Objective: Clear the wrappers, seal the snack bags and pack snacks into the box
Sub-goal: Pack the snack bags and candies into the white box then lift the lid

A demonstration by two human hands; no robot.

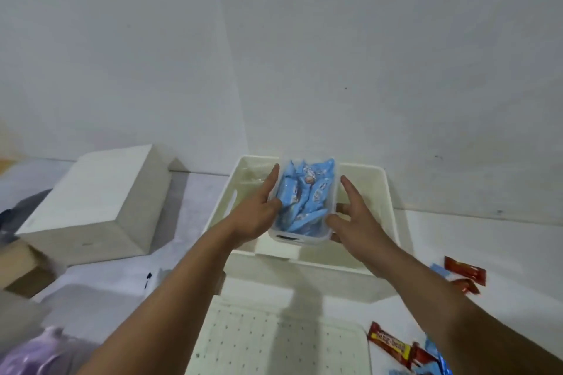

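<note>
A small clear plastic container (300,237) packed with several blue snack packets (307,192) hangs inside the mouth of a large white box (387,192). My left hand (259,210) grips its left side, thumb hooked over the rim and index finger lying along the wall. My right hand (356,216) holds the right side, thumb on the near corner, some fingers wrapped behind the wall and the index finger raised. Whether the container touches the box floor is hidden.
A white perforated lid (274,344) lies in front of the box. Red snack bars (464,272) and blue packets (438,271) are scattered at the right. At left stand a pale block-shaped box (91,207) and a cardboard box (21,265); a purple bag (45,353) sits bottom left.
</note>
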